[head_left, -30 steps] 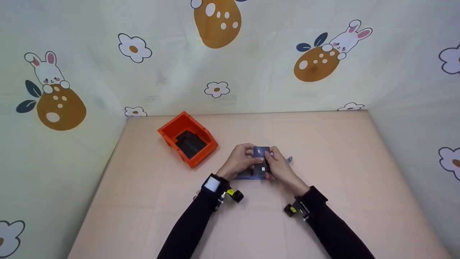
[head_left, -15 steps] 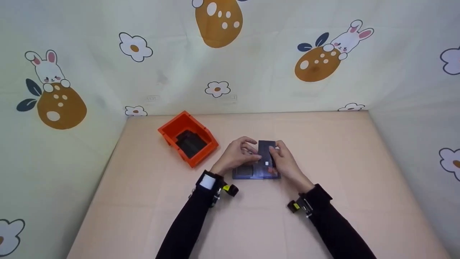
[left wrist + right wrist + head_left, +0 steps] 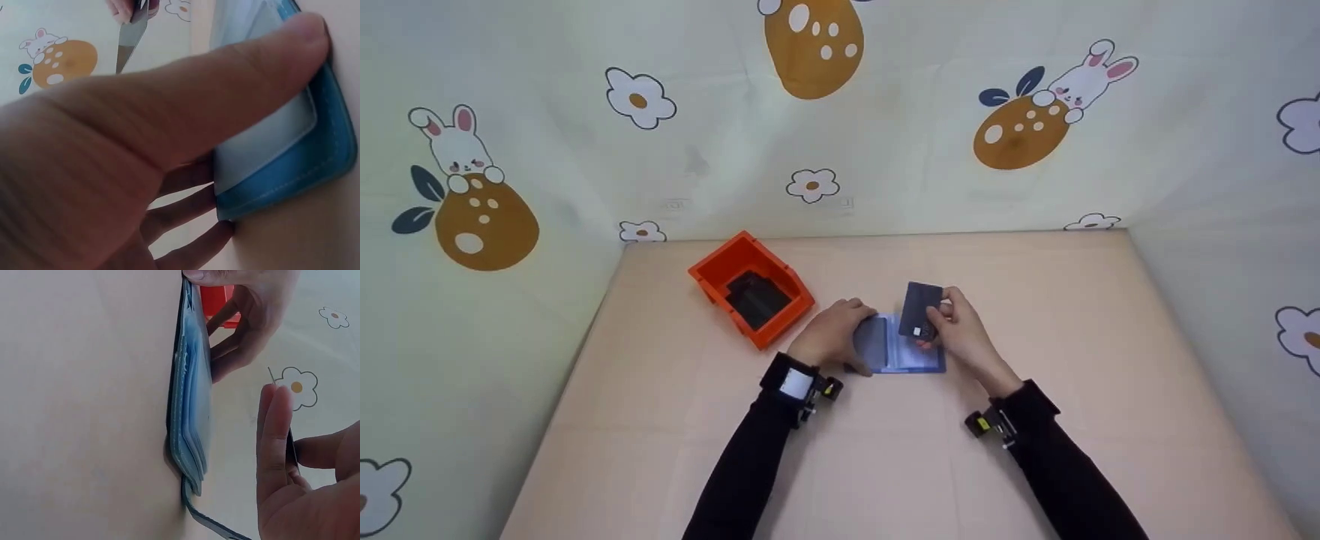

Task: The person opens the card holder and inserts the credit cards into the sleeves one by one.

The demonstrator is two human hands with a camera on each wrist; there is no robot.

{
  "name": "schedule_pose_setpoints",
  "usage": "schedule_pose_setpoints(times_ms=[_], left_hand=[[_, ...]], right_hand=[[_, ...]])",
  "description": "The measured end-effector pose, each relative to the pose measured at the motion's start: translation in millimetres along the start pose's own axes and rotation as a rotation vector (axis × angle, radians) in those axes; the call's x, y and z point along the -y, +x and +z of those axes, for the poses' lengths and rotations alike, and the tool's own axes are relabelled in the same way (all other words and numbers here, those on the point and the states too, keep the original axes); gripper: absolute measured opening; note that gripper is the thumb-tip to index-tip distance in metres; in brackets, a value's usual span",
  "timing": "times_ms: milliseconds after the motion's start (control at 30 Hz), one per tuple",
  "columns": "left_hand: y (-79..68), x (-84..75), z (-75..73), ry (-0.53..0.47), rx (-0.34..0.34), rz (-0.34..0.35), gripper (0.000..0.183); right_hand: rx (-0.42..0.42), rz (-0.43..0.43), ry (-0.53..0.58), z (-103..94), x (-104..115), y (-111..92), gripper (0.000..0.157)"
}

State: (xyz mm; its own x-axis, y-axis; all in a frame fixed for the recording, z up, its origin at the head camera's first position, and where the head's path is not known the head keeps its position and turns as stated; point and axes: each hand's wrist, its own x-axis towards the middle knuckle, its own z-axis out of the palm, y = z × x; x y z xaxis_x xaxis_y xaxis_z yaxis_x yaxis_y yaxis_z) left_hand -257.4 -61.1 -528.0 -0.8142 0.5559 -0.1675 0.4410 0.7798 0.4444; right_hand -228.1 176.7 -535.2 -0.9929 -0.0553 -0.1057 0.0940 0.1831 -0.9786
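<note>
A blue card holder (image 3: 919,358) lies spread on the table with clear plastic sleeves showing. My left hand (image 3: 826,334) holds its left side, thumb at the near edge and fingers toward the far edge. In the left wrist view the thumb (image 3: 242,84) crosses a sleeve and reaches the blue border (image 3: 332,152). Above the holder's right half, my right hand (image 3: 966,334) pinches a dark card (image 3: 917,306) with a small white square near its lower end. The right wrist view shows this card (image 3: 291,447) edge-on, apart from the stacked sleeves (image 3: 197,416).
An orange bin (image 3: 746,259) stands left of the hands, holding dark flat items (image 3: 757,300). A strap (image 3: 216,527) sticks out from the card holder in the right wrist view. Patterned cloth walls (image 3: 720,165) bound the table (image 3: 885,465).
The card has risen away from the holder in my right hand, uncovering the sleeves. My left hand has moved from beside the card to the holder's left side.
</note>
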Motion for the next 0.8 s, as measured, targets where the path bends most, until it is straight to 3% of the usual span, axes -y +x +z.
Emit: schedule_pose_setpoints(times_ms=[467, 800], left_hand=[[-0.1, 0.5, 2.3, 0.032, -0.008, -0.012, 0.094], [-1.2, -0.2, 2.2, 0.031, -0.014, -0.006, 0.091]], right_hand=[[0.026, 0.021, -0.172, 16.5, -9.1, -6.7, 0.02], [0.079, 0.101, -0.171, 17.0, -10.9, -7.7, 0.02]])
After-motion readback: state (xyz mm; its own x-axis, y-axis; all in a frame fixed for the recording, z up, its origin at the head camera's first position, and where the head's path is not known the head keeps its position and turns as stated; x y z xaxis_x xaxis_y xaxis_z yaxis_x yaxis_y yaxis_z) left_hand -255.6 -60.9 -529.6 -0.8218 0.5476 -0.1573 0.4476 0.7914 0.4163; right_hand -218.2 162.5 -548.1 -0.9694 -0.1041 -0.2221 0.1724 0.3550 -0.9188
